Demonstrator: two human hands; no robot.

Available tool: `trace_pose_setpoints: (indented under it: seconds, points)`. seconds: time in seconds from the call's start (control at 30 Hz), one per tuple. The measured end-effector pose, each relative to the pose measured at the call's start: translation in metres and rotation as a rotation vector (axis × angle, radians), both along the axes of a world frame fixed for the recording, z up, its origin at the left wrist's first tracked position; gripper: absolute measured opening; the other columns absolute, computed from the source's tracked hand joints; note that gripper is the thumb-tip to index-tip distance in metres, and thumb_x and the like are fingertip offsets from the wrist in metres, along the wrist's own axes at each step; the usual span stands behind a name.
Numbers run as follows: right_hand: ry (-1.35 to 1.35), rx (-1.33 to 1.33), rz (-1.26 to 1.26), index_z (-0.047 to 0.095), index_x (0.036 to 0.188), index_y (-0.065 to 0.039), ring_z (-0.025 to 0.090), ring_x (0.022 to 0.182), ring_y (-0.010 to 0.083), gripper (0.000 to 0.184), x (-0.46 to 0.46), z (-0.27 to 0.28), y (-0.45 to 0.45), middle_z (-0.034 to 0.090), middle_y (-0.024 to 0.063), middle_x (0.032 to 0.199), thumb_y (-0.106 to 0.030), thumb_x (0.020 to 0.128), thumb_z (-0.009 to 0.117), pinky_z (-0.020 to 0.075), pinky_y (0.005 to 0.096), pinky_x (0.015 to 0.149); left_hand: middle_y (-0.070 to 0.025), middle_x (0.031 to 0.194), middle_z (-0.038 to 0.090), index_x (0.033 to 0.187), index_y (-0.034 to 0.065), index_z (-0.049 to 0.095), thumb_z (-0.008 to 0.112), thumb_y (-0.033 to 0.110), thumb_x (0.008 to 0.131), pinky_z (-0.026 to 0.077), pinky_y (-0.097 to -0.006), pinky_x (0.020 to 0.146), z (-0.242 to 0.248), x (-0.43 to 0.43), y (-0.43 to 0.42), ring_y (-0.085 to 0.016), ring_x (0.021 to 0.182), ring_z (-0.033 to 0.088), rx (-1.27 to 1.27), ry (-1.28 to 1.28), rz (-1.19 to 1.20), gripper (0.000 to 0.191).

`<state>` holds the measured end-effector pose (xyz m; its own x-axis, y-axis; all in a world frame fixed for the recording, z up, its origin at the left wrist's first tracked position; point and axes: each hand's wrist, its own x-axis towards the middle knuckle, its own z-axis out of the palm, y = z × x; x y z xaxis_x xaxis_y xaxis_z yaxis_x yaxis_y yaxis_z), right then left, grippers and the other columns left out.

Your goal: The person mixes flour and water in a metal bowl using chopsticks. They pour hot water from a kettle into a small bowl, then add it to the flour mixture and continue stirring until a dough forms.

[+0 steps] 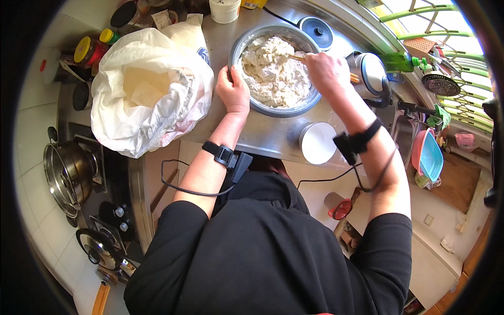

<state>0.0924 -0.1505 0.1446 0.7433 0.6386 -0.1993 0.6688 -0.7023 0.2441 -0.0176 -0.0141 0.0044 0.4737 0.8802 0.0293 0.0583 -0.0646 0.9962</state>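
Note:
A grey metal basin [271, 112] rests on the steel counter, holding lumpy, shaggy flour dough [271, 75]. My left hand [233, 88] grips the basin's left rim, with the thumb on the inner side. Over the right side of the basin, my right hand [327, 73] is closed around wooden chopsticks [296, 58], whose far ends reach into the dough. Their back ends stick out to the right of my fist. Near the counter's front edge, below the basin, stands a white bowl [318, 142]. To the left is an open white plastic sack [189, 98] with pale flour [145, 86] inside.
An electric kettle [368, 75] stands right of the basin, with a round lid [315, 32] behind it. Farther right are a sink [397, 118] and coloured plastic baskets [427, 155]. A steel pot [71, 169] sits on the gas stove [114, 197] at left. Cables hang from both wrist straps.

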Motion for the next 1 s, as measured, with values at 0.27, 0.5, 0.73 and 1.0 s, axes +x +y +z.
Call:
trace_pose_setpoints:
  seconds: [0.27, 0.5, 0.73, 1.0]
  points:
    - [-0.064, 0.010, 0.045, 0.066, 0.073, -0.002, 0.066, 0.061, 0.0292, 0.010, -0.050, 0.073, -0.022, 0.064, 0.0161, 0.067, -0.006, 0.075, 0.057, 0.0521, 0.0359, 0.055, -0.0095, 0.091, 0.054, 0.100, -0.0010, 0.049, 0.052, 0.020, 0.091, 0.045, -0.0284, 0.070, 0.044, -0.053, -0.027, -0.016, 0.075, 0.053, -0.965, 0.038, -0.249, 0.024]
    - [-0.067, -0.031, -0.136, 0.064, 0.069, -0.003, 0.066, 0.063, 0.0289, 0.012, -0.062, 0.048, -0.060, 0.064, 0.0163, 0.068, -0.006, 0.076, 0.055, 0.0520, 0.0366, 0.057, -0.0145, 0.081, 0.062, 0.100, -0.0009, 0.059, 0.052, 0.024, 0.092, 0.046, -0.0333, 0.071, -0.006, 0.010, 0.017, -0.025, 0.075, 0.059, -0.067, 0.004, -0.192, 0.028]
    - [0.008, -0.113, -0.215, 0.069, 0.073, -0.003, 0.067, 0.065, 0.0301, 0.015, -0.013, 0.002, -0.041, 0.065, 0.0183, 0.068, -0.008, 0.073, 0.055, 0.0529, 0.0387, 0.058, -0.0231, 0.076, 0.062, 0.094, -0.0017, 0.062, 0.052, 0.022, 0.092, 0.047, -0.0396, 0.060, 0.011, 0.011, 0.012, -0.038, 0.069, 0.061, 0.086, 0.135, -0.228, 0.026]
    - [0.188, -0.170, -0.057, 0.068, 0.071, -0.001, 0.065, 0.060, 0.0319, 0.020, 0.015, -0.012, -0.032, 0.064, 0.0183, 0.066, -0.016, 0.078, 0.056, 0.0519, 0.0400, 0.056, -0.0222, 0.076, 0.063, 0.093, -0.0028, 0.063, 0.054, 0.021, 0.091, 0.049, -0.0394, 0.062, 0.001, 0.013, 0.014, -0.037, 0.069, 0.062, 0.132, 0.135, -0.177, 0.026]
